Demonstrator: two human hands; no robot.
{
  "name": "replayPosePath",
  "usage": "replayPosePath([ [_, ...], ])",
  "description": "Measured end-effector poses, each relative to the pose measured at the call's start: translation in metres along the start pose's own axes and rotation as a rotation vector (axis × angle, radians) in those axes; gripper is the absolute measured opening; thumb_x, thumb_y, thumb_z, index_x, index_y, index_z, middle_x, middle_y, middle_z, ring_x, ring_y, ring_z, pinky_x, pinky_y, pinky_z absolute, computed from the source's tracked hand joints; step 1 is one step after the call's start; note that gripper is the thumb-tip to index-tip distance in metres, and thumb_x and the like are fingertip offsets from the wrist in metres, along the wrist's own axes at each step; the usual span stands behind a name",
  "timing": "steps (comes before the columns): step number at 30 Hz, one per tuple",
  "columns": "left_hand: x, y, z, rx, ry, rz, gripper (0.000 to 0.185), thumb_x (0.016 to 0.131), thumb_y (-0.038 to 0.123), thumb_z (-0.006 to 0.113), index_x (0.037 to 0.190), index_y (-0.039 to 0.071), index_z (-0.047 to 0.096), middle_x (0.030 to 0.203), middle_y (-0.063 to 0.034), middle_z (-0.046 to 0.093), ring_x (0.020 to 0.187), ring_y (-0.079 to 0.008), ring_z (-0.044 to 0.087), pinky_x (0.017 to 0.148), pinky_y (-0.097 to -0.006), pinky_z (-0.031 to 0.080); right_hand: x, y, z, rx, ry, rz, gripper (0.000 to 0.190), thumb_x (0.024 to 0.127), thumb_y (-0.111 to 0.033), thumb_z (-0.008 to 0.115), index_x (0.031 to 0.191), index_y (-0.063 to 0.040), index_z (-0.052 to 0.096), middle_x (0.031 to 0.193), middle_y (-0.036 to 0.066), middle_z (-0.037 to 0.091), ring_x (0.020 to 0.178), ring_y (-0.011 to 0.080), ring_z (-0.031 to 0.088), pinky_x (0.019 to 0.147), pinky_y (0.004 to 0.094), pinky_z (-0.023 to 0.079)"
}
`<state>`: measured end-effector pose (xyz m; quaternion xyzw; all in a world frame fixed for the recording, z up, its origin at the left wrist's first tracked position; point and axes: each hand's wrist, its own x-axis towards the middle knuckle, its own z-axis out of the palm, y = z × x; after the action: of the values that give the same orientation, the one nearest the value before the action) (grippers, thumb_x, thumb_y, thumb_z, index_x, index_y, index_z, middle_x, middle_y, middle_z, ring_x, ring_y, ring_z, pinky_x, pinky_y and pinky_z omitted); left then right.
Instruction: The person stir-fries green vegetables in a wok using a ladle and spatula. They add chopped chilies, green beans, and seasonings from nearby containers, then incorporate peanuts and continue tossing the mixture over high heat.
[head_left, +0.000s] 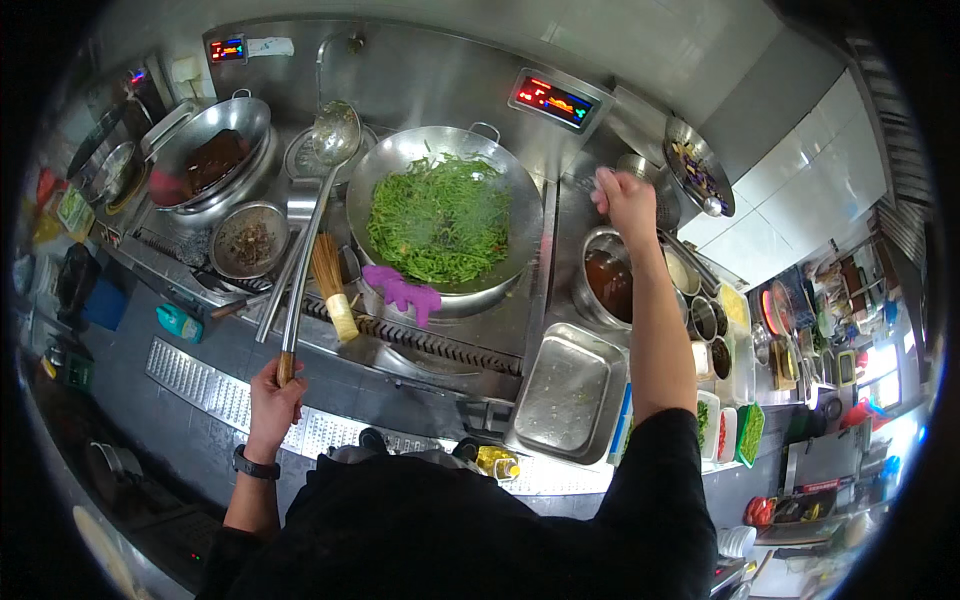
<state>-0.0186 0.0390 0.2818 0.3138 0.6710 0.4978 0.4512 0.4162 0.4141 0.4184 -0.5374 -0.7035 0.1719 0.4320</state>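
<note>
My left hand (277, 397) grips the wooden handle end of a long metal ladle (305, 266), whose bowl is raised over a round metal lid or pan left of the large wok. Green vegetable strips (439, 217) fill much of that steel wok (521, 202), and a purple cloth (405, 291) lies on its front rim. My right hand (624, 196) is reached out, fingers curled together, beyond a metal pot of brown liquid (609, 277). Whether it holds something small, I cannot tell. A bamboo brush (330, 285) leans in front of the wok on the left.
A second wok (255, 124) with a dark brown block sits at the left, near a bowl of brown bits (249, 240). An empty steel tray (574, 390) is at the right front. Behind my right hand, a perforated strainer (675, 176) holds purple and pale pieces.
</note>
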Motion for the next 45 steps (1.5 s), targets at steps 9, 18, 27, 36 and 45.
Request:
replayPosePath([
  [9,0.0,-0.011,-0.058,-0.032,0.032,-0.009,0.02,0.088,0.004,0.062,0.108,0.001,0.062,0.064,0.0031,0.052,0.048,-0.0048,0.047,0.043,-0.0235,0.038,0.135,-0.07,0.041,-0.795,-0.066,-0.017,0.031,0.088,-0.038,0.07,0.077,-0.01,0.076,0.074,0.011,0.073,0.079,0.0298,0.073,0.079,0.0422,0.056],
  [18,0.015,0.015,-0.069,0.028,0.082,-0.065,0.023,0.088,0.005,0.065,0.111,0.001,0.063,0.067,0.0024,0.054,0.052,-0.0053,0.049,0.046,-0.0238,0.04,0.19,-0.045,0.18,-0.781,-0.145,-0.336,0.026,0.096,-0.025,0.057,0.097,-0.005,0.074,0.073,0.013,0.073,0.077,0.0311,0.074,0.078,0.0443,0.057],
  [27,0.031,0.024,-0.078,0.011,0.072,-0.073,0.021,0.089,0.005,0.068,0.109,-0.001,0.065,0.07,0.0029,0.055,0.056,-0.0052,0.049,0.051,-0.0252,0.042,0.111,-0.104,0.275,-0.09,-0.207,-0.095,0.023,0.092,-0.022,0.063,0.082,-0.002,0.067,0.071,0.009,0.074,0.065,0.0217,0.074,0.069,0.0373,0.058],
  [36,0.033,0.002,-0.189,0.224,0.063,0.035,0.028,0.084,0.008,0.07,0.109,-0.003,0.068,0.071,-0.0039,0.059,0.067,-0.0083,0.052,0.062,-0.0284,0.047,-0.012,0.045,0.226,-0.891,-0.64,-0.123,0.066,0.084,-0.019,0.074,0.144,-0.008,0.049,0.133,0.016,0.063,0.119,0.0347,0.063,0.101,0.0407,0.05],
  [45,0.054,-0.019,-0.279,0.303,0.122,-0.004,0.029,0.081,0.007,0.071,0.108,-0.004,0.068,0.068,-0.0086,0.058,0.066,-0.0085,0.053,0.063,-0.0299,0.049,0.091,-0.148,0.18,-0.811,0.366,0.108,0.081,0.079,-0.079,0.064,0.109,-0.004,0.074,0.097,0.02,0.076,0.098,0.0399,0.072,0.098,0.0499,0.048],
])
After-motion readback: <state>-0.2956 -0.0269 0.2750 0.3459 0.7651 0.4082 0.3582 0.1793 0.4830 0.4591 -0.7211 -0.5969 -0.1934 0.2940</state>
